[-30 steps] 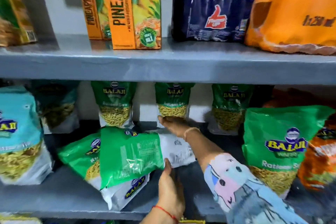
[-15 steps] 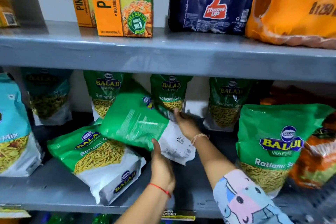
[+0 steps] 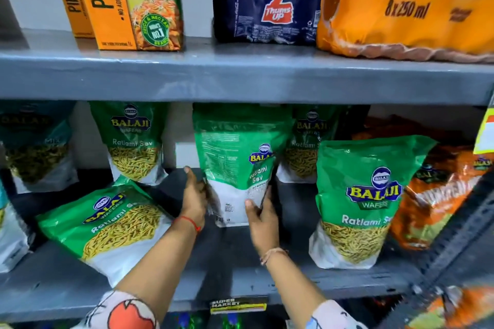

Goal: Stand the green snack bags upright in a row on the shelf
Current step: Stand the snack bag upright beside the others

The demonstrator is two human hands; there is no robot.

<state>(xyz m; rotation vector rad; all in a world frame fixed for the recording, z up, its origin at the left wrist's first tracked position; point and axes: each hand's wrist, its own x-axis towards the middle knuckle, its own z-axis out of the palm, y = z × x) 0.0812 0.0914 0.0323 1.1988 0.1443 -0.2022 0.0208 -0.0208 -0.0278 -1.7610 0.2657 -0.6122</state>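
Head view puts a glossy green-and-white plastic snack bag (image 3: 235, 157) upright at mid-shelf, printed back toward the viewer and long axis vertical, held between both hands; the left hand (image 3: 193, 195) curls round its lower left edge, while the right hand (image 3: 263, 218) pinches the lower right edge, thumb on the near face; whether its base already bears on the grey painted metal shelf (image 3: 240, 256) I cannot tell; the coming move likely turns on the flat-lying green snack bag (image 3: 107, 224), face up, left of and nearer than the left hand, long axis slanting from far left to near right, so the left hand is the closer one; bare shelf shows between it and the held bag, room enough to stand it, I judge; to the right, the front upright green bag (image 3: 366, 195) stands near the edge; the far-left upright green bag (image 3: 133, 139) and far-right upright green bag (image 3: 307, 141) stand by the back wall; the grey upper shelf board (image 3: 240, 80) sits close above the bag tops, so headroom looks tight.
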